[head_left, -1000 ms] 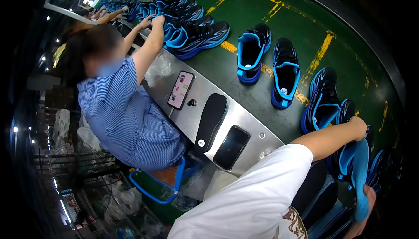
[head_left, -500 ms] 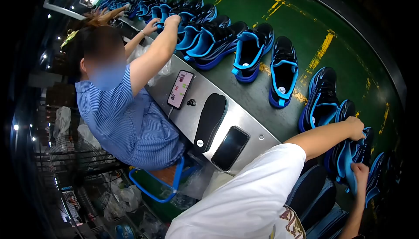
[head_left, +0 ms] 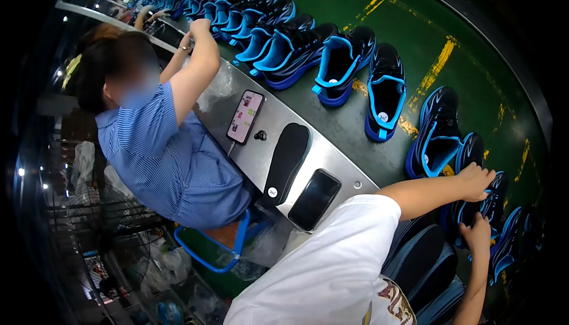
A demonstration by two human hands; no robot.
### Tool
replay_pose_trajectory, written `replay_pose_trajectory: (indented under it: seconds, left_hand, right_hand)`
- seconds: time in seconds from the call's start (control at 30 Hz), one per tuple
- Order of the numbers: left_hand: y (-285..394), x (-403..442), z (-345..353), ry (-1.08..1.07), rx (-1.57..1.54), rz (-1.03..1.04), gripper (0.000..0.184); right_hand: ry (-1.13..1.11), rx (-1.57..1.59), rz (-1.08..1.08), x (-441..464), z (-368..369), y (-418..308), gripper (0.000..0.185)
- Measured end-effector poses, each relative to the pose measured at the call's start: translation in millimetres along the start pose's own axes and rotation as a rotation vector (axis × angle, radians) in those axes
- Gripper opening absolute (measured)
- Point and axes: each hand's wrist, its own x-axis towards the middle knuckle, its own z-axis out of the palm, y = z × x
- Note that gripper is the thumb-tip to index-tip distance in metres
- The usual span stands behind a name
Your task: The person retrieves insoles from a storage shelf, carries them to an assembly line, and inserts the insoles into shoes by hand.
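Observation:
My left hand [head_left: 474, 182] is at the upper part of a black and blue shoe [head_left: 493, 203] at the right, its fingers closed on the shoe. Below it, my right hand [head_left: 477, 233] is at the heel opening of the same shoe, thumb and fingers apart, fingertips partly hidden. The inside of this shoe is mostly covered by my hands. Just left of them stands another black and blue shoe [head_left: 438, 135] with a round white label inside.
A metal ledge [head_left: 344, 174] holds a black insole [head_left: 288, 162], a dark phone [head_left: 315, 200] and a lit phone [head_left: 245, 117]. More insoles [head_left: 418, 257] are stacked near my body. A co-worker in blue [head_left: 178, 165] sits at the left, beside a shoe row on the green belt [head_left: 379, 22].
The blue insole in my right hand went down into the shoe and is out of sight. My right hand has moved up and left. The co-worker's arms shifted, and shoes near them moved right.

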Motion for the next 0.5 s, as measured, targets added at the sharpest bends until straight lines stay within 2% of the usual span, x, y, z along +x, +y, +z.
replay_pose_trajectory:
  seconds: [0.07, 0.2, 0.3, 0.5]
  left_hand:
    - [-1.2, -6.8, 5.4, 0.125, 0.017, 0.019, 0.044]
    - [-4.9, -1.5, 9.2, 0.107, -0.124, -0.075, 0.037]
    - [-6.0, 2.4, 8.1, 0.032, -0.225, -0.177, 0.036]
    - [-6.4, 3.1, 3.3, -0.08, -0.26, -0.274, 0.036]
  right_hand:
    - [-0.092, 0.049, -0.076, 3.3, -7.4, -2.1, 0.023]
    - [0.029, 0.005, -0.196, 8.7, 24.4, 10.4, 0.01]
    - [0.039, -0.001, -0.214, 18.4, 38.0, 10.1, 0.01]
    - [0.289, 0.097, -0.255, 48.3, 79.6, 16.4, 0.02]
